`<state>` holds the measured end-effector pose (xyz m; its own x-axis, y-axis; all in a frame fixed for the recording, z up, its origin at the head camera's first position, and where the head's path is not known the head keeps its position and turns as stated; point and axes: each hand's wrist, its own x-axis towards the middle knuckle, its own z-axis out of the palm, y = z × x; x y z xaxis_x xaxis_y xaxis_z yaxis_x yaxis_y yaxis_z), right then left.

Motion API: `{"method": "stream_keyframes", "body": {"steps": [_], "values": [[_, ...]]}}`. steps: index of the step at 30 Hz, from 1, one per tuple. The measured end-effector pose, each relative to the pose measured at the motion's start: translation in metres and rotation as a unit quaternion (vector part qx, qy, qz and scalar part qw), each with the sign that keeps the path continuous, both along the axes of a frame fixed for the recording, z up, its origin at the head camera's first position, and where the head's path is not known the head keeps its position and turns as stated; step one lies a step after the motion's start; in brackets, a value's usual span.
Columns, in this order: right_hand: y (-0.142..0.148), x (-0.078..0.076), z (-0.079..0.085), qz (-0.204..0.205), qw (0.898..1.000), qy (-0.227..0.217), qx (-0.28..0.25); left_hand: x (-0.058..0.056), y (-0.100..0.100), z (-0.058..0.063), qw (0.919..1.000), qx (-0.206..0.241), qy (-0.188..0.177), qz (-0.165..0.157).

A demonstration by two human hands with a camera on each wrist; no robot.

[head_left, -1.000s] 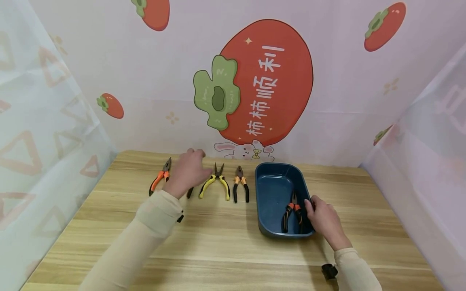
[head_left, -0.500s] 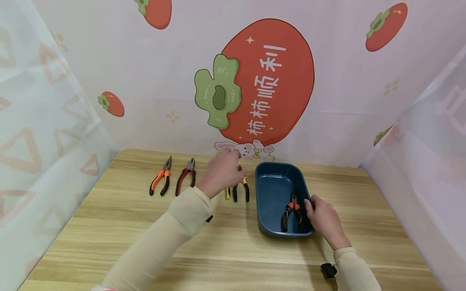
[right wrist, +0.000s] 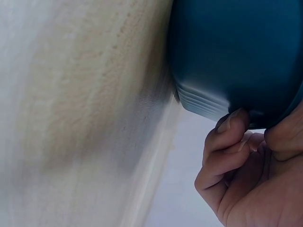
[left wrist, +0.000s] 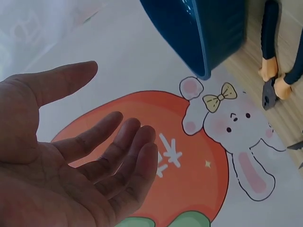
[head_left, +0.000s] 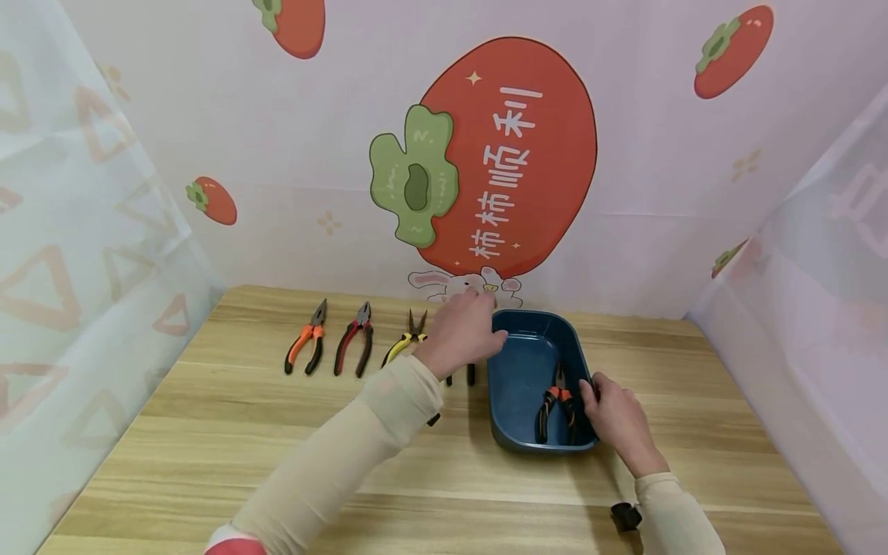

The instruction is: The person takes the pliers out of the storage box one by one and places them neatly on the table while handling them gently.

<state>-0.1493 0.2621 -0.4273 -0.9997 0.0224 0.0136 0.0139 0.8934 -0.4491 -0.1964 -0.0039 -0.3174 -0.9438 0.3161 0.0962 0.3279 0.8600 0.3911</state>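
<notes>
My left hand (head_left: pixel 463 333) hovers over the pliers with black and light-orange handles (head_left: pixel 471 375), right at the left rim of the blue bin (head_left: pixel 515 385). In the left wrist view this hand (left wrist: pixel 94 161) is empty, fingers loosely bent and thumb spread wide. The same pliers (left wrist: pixel 269 64) lie at that view's upper right. My right hand (head_left: pixel 617 420) grips the bin's right wall, and in the right wrist view its fingers (right wrist: pixel 227 142) curl at the bin's rim. Inside the bin lie pliers with black and orange handles (head_left: pixel 557 401).
To the left, yellow-handled pliers (head_left: pixel 398 348), red-and-black pliers (head_left: pixel 357 339) and orange-and-black pliers (head_left: pixel 305 343) lie in a row on the wooden table (head_left: pixel 388 478). A printed backdrop (head_left: pixel 645 154) stands behind the table, with side sheets left and right.
My left hand has moved rightward along the row, from above the red-and-black pliers, past the yellow ones, to the bin's left rim. The right hand and the bin have stayed put.
</notes>
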Motion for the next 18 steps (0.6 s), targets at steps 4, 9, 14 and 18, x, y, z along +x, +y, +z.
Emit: {"method": "stream_keyframes", "body": {"steps": [4, 9, 14, 18], "values": [[0.001, 0.000, 0.000, 0.000, 1.000, -0.002, -0.006, -0.001, 0.011, -0.002, 0.9999, -0.004, -0.010, -0.006], [0.002, 0.000, -0.001, 0.001, 1.000, -0.002, -0.015, -0.002, 0.027, -0.005, 0.9995, -0.020, -0.012, -0.020], [0.003, -0.001, -0.003, 0.002, 1.000, -0.001, -0.024, -0.003, 0.042, -0.008, 0.9989, -0.015, -0.031, -0.033], [0.004, -0.001, -0.003, 0.002, 1.000, -0.002, -0.029, -0.005, 0.053, -0.011, 0.9983, -0.007, -0.046, -0.035]]}}
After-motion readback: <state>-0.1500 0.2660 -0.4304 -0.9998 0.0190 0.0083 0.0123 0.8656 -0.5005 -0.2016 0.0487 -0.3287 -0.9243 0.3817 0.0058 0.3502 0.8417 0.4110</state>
